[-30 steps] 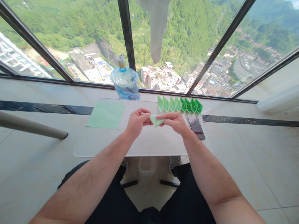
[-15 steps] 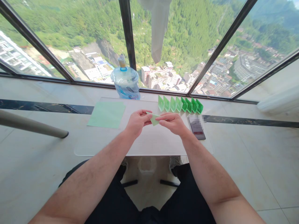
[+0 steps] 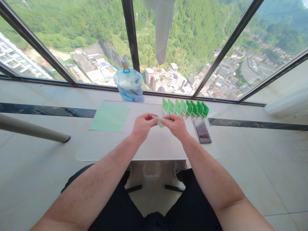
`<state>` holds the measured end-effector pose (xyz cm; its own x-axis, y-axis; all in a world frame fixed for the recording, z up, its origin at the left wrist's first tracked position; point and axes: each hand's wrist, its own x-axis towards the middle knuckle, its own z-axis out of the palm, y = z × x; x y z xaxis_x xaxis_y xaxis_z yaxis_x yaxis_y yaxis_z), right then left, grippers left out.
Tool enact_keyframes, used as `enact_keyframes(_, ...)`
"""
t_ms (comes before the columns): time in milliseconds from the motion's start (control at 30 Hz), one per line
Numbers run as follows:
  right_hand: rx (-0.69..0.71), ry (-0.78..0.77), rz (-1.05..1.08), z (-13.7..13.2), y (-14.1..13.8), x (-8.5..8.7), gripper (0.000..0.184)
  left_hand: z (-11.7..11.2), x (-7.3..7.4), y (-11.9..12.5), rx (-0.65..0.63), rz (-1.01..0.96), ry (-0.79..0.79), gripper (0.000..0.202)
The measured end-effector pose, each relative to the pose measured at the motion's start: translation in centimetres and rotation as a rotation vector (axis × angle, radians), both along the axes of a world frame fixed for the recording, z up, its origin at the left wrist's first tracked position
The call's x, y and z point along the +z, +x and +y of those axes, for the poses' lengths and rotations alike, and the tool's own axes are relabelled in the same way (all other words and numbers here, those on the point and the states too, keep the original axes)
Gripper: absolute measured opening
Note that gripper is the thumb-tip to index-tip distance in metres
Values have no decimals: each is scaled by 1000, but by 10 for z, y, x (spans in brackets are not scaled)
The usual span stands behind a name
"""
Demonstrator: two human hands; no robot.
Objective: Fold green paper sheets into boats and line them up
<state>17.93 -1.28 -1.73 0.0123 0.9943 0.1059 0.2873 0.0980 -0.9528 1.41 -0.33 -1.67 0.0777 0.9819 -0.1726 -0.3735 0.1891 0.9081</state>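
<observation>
Between my two hands, above the middle of the white table, is a small piece of folded light green paper. My left hand pinches its left end between thumb and fingers. On the other end, the thumb and fingers of my right hand are closed. Fingers cover much of the paper, so its full shape is hidden. Just beyond my right hand stands a row of several folded paper pieces, pale green at the left and deeper green at the right. Flat light green paper sheets lie on the table's left side.
A phone lies at the table's right side. Behind the table, a large clear water bottle stands by the window. A grey pole reaches in from the left over the tiled floor.
My right hand has shifted slightly left, its fingers now closer in on the folded paper, which is tilted differently. My left hand stays nearly in place.
</observation>
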Motion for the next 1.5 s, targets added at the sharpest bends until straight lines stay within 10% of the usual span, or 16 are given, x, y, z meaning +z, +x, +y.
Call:
enact_keyframes(1033, -8, 5, 92, -1, -3, -3, 17, -1, 5, -3, 0, -30, -62, 35)
enact_keyframes(1500, -61, 2, 3, -3, -1, 0, 22, 1, 6, -10, -10, 494, 171, 20)
